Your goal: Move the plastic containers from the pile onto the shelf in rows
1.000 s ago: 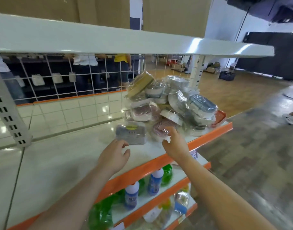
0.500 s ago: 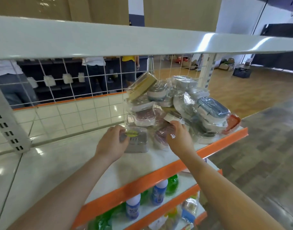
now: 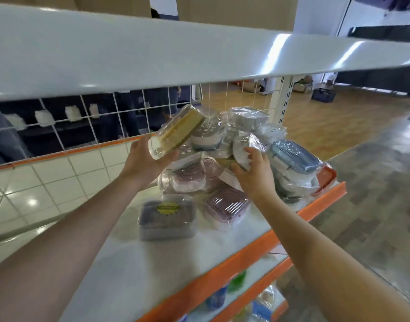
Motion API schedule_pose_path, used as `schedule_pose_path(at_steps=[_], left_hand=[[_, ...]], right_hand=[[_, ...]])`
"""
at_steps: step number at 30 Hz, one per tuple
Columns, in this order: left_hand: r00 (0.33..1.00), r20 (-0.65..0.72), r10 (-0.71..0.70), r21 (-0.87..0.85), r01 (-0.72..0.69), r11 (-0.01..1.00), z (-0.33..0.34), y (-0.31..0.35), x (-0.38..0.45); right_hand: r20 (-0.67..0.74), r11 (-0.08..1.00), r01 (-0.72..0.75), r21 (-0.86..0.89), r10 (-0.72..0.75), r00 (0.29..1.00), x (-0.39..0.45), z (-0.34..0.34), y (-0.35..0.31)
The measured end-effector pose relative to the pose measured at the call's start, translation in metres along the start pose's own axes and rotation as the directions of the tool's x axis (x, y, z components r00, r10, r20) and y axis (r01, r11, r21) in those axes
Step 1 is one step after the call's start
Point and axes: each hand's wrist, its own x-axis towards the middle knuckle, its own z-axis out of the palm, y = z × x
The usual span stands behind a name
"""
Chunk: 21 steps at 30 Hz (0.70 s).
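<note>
Left hand (image 3: 144,162): cupped under the near end of the yellow box (image 3: 179,130), thumb and fingers wrapped round its wrapped edge; box tilted, far end up, at the pile's top left.
Right hand (image 3: 254,174): fingers curled on a white container (image 3: 243,151) in the middle of the pile (image 3: 224,156), gripping its rim.
Pile: wrapped plastic containers heaped at the right end of the shelf (image 3: 152,259), against the wire back (image 3: 101,117); blue-lidded tub (image 3: 294,156) on the right, leaning over an orange lid (image 3: 327,180).
Already down: grey box (image 3: 168,219) with yellow sticker and pink box (image 3: 227,206), side by side near the front, just beside the pile's foot.
Step, by the look of it: lifting two more off the heap.
Doing it well: lift the yellow box straight up and clear before swinging left; ease the white one out slowly, since neighbours lean on it and slick wrap slides; set both in line with the grey and pink, leaving the free left stretch for further rows.
</note>
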Motion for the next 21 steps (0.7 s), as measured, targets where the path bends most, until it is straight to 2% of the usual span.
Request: schedule_pose_path(at_steps=[6, 12, 17, 21], left_hand=[[0.997, 0.013, -0.081, -0.147, 0.082, 0.986, 0.011, 0.013, 0.026], [0.993, 0.088, -0.076, -0.258, 0.097, 0.961, 0.018, 0.014, 0.049], [0.982, 0.155, -0.112, -0.294, 0.154, 0.943, 0.018, 0.016, 0.061], [0.980, 0.150, -0.132, -0.332, 0.175, 0.927, 0.017, 0.015, 0.065]], right_hand=[[0.015, 0.997, 0.067, 0.027, -0.067, 0.998, 0.032, -0.002, -0.005], [0.077, 0.990, 0.143, 0.004, -0.142, 0.987, 0.057, 0.004, -0.010], [0.227, 0.980, 0.193, -0.045, -0.178, 0.957, 0.079, 0.011, -0.015], [0.335, 0.980, 0.191, -0.059, -0.161, 0.928, 0.093, 0.016, -0.017]])
